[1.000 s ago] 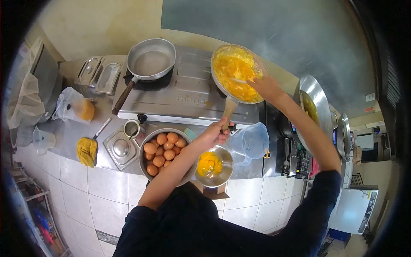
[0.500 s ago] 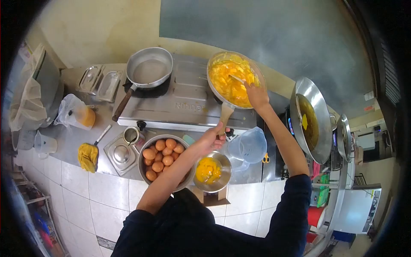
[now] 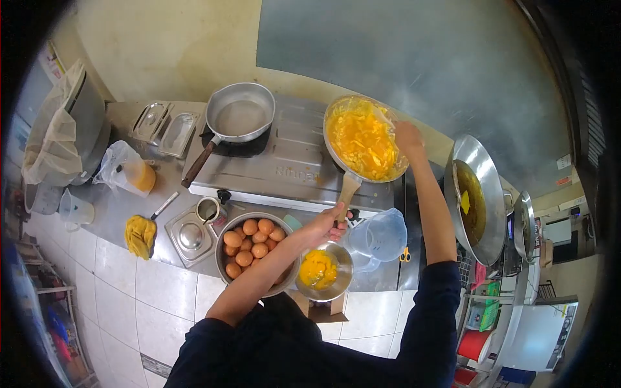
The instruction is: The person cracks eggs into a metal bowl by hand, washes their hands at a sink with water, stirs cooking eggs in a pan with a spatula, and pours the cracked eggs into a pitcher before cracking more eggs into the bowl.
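My left hand (image 3: 328, 226) is wrapped around the light wooden handle (image 3: 349, 189) of a frying pan (image 3: 328, 143) on the right of the stove. Soft, partly set scrambled egg (image 3: 363, 145) fills this pan. At its right rim, my right hand (image 3: 409, 138) grips a spatula (image 3: 383, 116) whose pale blade touches the egg; its exact shape is hard to make out. Below my left hand sits a metal bowl (image 3: 346, 275) with cracked raw eggs (image 3: 318, 269). Beside it, under my left forearm, a larger bowl (image 3: 223, 275) holds several brown eggs (image 3: 249, 242).
An unused-looking pan (image 3: 240, 116) rests on the stove's (image 3: 294, 139) left burner. At right stands a large wok (image 3: 482, 165) of oil. A clear plastic jug (image 3: 381, 234), yellow cloth (image 3: 140, 236), lidded metal container (image 3: 189, 237) and egg-filled jug (image 3: 137, 176) line the counter.
My right hand has moved the spatula from the middle of the egg to the pan's right rim. The egg looks more spread out. My left hand keeps its hold; the whole view has shifted slightly.
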Action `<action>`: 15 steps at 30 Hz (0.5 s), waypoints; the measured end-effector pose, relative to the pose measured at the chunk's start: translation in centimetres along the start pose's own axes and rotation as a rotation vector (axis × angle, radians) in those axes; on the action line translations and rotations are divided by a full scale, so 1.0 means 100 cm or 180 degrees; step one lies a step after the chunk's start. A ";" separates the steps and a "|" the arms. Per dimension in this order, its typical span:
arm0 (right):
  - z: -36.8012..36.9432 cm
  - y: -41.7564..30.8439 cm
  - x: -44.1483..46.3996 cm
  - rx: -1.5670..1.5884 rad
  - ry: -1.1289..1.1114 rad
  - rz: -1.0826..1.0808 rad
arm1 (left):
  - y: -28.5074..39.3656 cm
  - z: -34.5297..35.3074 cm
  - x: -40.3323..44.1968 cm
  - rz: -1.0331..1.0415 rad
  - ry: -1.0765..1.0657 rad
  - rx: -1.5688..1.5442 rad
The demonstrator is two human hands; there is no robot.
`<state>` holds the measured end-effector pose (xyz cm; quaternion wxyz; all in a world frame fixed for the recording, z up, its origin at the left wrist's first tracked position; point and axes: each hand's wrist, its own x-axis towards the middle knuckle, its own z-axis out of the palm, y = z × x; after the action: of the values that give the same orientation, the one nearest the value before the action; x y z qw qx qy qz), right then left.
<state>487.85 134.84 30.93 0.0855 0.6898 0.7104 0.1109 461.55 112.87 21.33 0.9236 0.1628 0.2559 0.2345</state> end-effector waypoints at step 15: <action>-0.018 -0.053 -0.103 -0.0508 -0.0278 -0.1078 | 0.001 0.001 0.002 -0.0099 0.0092 -0.0223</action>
<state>482.62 124.39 30.92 0.1881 0.5556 0.8008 0.1209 461.70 113.07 21.35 0.9285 0.1229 0.2633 0.2313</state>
